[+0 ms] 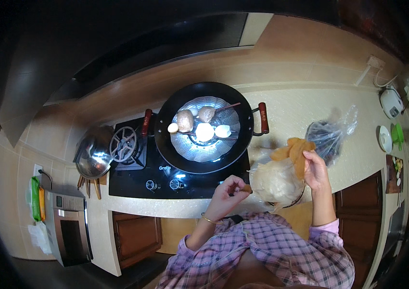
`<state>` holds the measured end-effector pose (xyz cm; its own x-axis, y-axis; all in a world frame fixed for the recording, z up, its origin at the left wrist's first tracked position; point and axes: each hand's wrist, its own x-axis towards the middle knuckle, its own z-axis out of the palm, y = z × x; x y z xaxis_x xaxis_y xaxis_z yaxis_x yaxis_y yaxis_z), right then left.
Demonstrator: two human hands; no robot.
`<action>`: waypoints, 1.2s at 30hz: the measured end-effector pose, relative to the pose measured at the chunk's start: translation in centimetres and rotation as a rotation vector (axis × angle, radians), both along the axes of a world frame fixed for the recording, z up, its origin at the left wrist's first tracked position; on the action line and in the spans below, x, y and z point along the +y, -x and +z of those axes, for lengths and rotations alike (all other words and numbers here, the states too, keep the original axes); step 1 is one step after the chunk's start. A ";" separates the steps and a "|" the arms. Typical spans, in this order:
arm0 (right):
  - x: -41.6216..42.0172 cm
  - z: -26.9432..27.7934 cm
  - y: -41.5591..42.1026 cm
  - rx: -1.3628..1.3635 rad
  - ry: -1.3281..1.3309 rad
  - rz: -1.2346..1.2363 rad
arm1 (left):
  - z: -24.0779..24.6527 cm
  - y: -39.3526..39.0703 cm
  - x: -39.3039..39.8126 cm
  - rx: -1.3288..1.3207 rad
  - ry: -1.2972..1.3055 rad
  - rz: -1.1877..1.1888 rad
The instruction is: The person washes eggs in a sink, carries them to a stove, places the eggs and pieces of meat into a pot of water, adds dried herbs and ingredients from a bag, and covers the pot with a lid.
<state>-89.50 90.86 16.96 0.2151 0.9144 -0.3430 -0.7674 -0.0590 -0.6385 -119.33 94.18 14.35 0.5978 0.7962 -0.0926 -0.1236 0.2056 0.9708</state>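
Observation:
Between the fingers of my left hand (228, 195) is a small brown piece of food. My right hand (316, 171) grips several flat orange-brown pieces (294, 153), perhaps dried sweet potato, above a translucent plastic bag (276, 182) at the counter's front edge. What the bag holds cannot be told. Left of it, a large black wok (204, 168) sits on the gas hob. Inside the wok is a metal steamer rack (190, 153), bearing brown buns (185, 120), white rounded pieces (204, 132), an egg (172, 128) and chopsticks (229, 107).
A clear bag with dark contents (325, 139) lies on the right of the counter. The wok's red handle (263, 117) juts rightwards. Left are an empty burner (123, 144), a steel lid or pan (94, 155) and a microwave (69, 227). A white bowl (385, 139) stands far right.

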 end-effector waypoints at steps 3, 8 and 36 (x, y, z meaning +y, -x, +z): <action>2.8 2.5 2.8 -0.056 -0.036 0.065 | 0.6 1.8 -0.3 -0.017 0.009 0.087; 5.9 3.3 7.1 0.006 -0.070 0.257 | 1.2 4.3 -0.4 -0.030 -0.013 0.223; 20.1 2.1 8.1 -0.339 0.061 0.342 | 2.1 7.7 1.4 0.054 -0.122 0.282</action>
<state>-97.63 110.93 19.03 0.0144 0.9324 -0.3612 -0.4465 -0.3172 -0.8367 -127.00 95.62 16.42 0.3482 0.9373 -0.0121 -0.1065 0.0524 0.9929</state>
